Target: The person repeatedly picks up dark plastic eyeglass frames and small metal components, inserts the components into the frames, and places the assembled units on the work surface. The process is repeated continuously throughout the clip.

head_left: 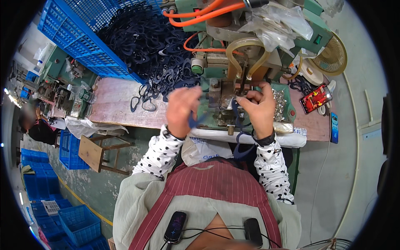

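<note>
At the green bench machine [216,118], my right hand [261,111] pinches a dark blue looped strap [236,113] between thumb and fingers. The strap's upper end lies by the machine's metal working head, and its lower loop hangs past the bench's front edge. My left hand [181,109] is smeared by motion, to the left of the machine and in front of the strap pile [146,46]. A blurred blue piece [193,121] shows beside its fingers; whether they grip it is unclear. Small shiny metal parts [279,103] lie right of my right hand.
A blue plastic crate [89,46] tips its straps onto the worn tabletop [112,100]. Orange hoses [200,17] cross above the machine. A phone [315,98] and a fan [332,54] are at the right. A wooden stool [92,152] and blue crates [79,225] stand on the left floor.
</note>
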`<state>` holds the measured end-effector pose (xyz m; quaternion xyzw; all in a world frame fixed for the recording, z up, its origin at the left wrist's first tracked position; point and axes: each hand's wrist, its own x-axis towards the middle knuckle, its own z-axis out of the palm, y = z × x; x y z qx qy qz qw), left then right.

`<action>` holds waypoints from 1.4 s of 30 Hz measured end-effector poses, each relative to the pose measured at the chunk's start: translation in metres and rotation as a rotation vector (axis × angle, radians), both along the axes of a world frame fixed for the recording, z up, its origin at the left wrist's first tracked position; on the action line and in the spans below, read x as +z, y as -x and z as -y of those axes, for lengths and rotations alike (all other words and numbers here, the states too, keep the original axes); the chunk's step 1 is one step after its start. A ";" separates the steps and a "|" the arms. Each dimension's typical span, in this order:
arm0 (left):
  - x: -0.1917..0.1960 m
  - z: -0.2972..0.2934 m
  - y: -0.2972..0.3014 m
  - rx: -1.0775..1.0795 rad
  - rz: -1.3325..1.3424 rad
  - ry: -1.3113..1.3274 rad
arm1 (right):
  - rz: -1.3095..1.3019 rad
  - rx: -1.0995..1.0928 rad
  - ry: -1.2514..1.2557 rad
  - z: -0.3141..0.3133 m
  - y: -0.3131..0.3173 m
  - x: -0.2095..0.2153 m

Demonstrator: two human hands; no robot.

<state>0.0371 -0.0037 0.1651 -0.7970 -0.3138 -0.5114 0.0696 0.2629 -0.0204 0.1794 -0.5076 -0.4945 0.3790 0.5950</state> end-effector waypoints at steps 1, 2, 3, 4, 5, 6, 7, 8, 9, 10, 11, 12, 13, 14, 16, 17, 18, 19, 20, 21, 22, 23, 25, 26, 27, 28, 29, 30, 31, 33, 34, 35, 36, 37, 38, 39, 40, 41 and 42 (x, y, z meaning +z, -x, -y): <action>0.001 0.003 -0.008 -0.100 -0.039 -0.046 | -0.041 -0.005 -0.008 -0.001 0.002 -0.002; 0.001 0.008 -0.017 -0.206 -0.084 -0.079 | -0.081 -0.009 -0.014 -0.001 0.004 -0.004; 0.002 0.012 -0.025 -0.313 -0.130 -0.109 | -0.122 -0.014 -0.017 -0.001 0.005 -0.006; 0.005 0.019 -0.032 -0.398 -0.167 -0.102 | -0.091 -0.023 -0.016 -0.001 0.005 -0.009; 0.009 0.024 -0.037 -0.486 -0.202 -0.094 | -0.060 -0.035 -0.015 -0.002 0.004 -0.011; 0.010 0.023 -0.040 -0.521 -0.233 -0.148 | -0.029 -0.048 -0.014 -0.003 0.003 -0.012; 0.010 0.023 -0.045 -0.581 -0.231 -0.132 | 0.029 -0.057 -0.042 -0.003 -0.001 -0.012; 0.009 0.025 -0.049 -0.634 -0.231 -0.114 | 0.085 -0.057 -0.070 -0.003 -0.006 -0.010; 0.009 0.025 -0.052 -0.688 -0.227 -0.100 | 0.146 -0.061 -0.100 -0.003 -0.012 -0.009; 0.009 0.025 -0.055 -0.690 -0.275 -0.078 | 0.260 -0.187 -0.054 -0.004 -0.023 -0.013; 0.006 0.023 -0.059 -0.681 -0.272 -0.068 | 0.316 -0.314 -0.084 -0.009 -0.042 -0.028; 0.000 0.020 -0.062 -0.664 -0.268 -0.059 | 0.420 -0.413 -0.079 -0.011 -0.063 -0.041; -0.007 0.017 -0.063 -0.642 -0.267 -0.048 | 0.610 -0.558 -0.041 -0.010 -0.079 -0.051; -0.013 0.014 -0.063 -0.665 -0.224 -0.020 | 0.636 -0.642 -0.038 -0.010 -0.099 -0.071; -0.013 0.016 -0.064 -0.655 -0.221 -0.014 | 0.655 -0.569 0.117 -0.001 -0.128 -0.097; -0.013 0.016 -0.064 -0.644 -0.220 -0.013 | 0.660 -0.485 0.149 0.004 -0.140 -0.107; -0.013 0.016 -0.065 -0.643 -0.212 -0.013 | 0.563 -0.430 0.131 0.008 -0.145 -0.112; -0.014 0.016 -0.066 -0.642 -0.203 -0.013 | 0.467 -0.374 0.112 0.013 -0.149 -0.116; -0.015 0.017 -0.065 -0.630 -0.199 -0.007 | 0.699 -0.384 0.259 0.021 -0.134 -0.087; -0.014 0.017 -0.066 -0.622 -0.203 -0.012 | 0.872 -0.409 0.219 0.024 -0.132 -0.093; -0.014 0.017 -0.066 -0.612 -0.206 -0.016 | 1.046 -0.431 0.178 0.025 -0.130 -0.104; -0.013 0.017 -0.066 -0.601 -0.209 -0.021 | 1.220 -0.449 0.134 0.025 -0.124 -0.104; -0.013 0.017 -0.067 -0.609 -0.203 -0.020 | 1.136 -0.478 0.206 0.018 -0.113 -0.098; -0.012 0.018 -0.065 -0.603 -0.199 -0.022 | 1.073 -0.470 0.194 0.012 -0.118 -0.107; -0.011 0.018 -0.065 -0.605 -0.206 -0.019 | 1.010 -0.464 0.187 0.006 -0.122 -0.115; -0.010 0.019 -0.065 -0.607 -0.212 -0.016 | 1.002 -0.470 0.128 0.002 -0.127 -0.121; -0.010 0.020 -0.065 -0.605 -0.217 -0.014 | 0.929 -0.460 0.092 0.000 -0.129 -0.120; -0.010 0.020 -0.063 -0.577 -0.253 -0.026 | 0.855 -0.448 0.057 0.000 -0.129 -0.119; -0.010 0.018 -0.056 -0.576 -0.263 -0.067 | 0.781 -0.437 0.023 -0.001 -0.129 -0.118; -0.012 0.007 -0.038 -0.593 -0.282 -0.145 | 0.657 -0.481 0.065 0.001 -0.127 -0.120; -0.019 -0.002 -0.028 -0.508 -0.180 -0.073 | 0.636 -0.502 0.061 0.002 -0.125 -0.118; -0.023 -0.012 -0.021 -0.197 -0.123 -0.133 | 0.619 -0.517 0.057 0.003 -0.122 -0.117; -0.023 -0.027 -0.011 -0.046 -0.063 -0.031 | 0.650 -0.548 0.043 0.004 -0.121 -0.118; -0.041 -0.052 -0.010 0.183 0.179 0.090 | 0.684 -0.579 0.026 0.004 -0.120 -0.118; -0.039 -0.077 -0.004 0.296 0.122 0.098 | 0.714 -0.615 0.012 0.005 -0.119 -0.120; -0.037 -0.091 -0.005 0.448 0.069 0.103 | 0.734 -0.628 0.020 0.005 -0.119 -0.121; -0.051 -0.110 0.002 0.546 -0.043 0.190 | 0.753 -0.637 0.025 0.004 -0.119 -0.123; -0.060 -0.123 0.006 0.611 -0.158 0.344 | 0.773 -0.641 0.032 0.003 -0.118 -0.124; -0.065 -0.134 0.008 0.668 -0.272 0.498 | 0.785 -0.650 0.022 0.003 -0.118 -0.125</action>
